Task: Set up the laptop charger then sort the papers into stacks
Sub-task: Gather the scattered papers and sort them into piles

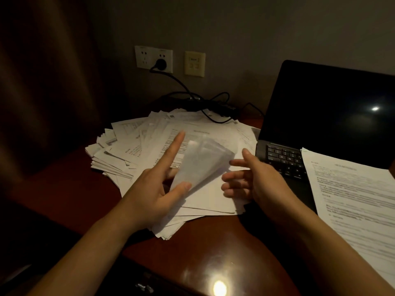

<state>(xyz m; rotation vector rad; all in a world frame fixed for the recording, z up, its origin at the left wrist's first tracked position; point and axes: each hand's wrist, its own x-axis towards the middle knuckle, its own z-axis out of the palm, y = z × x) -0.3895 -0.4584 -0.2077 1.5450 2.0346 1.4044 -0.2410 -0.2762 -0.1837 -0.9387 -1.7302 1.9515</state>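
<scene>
While left hand [149, 189] pinches a sheet [203, 163], print on pile [128, 146] illegible

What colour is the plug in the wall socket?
The plug is black; the head view shows it.

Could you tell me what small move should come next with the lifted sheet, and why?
Probably pass the blurred white paper sheet to the open right hand beside it, for the printed white stack at right; the left hand pinches it above the messy unsorted paper pile.
</scene>
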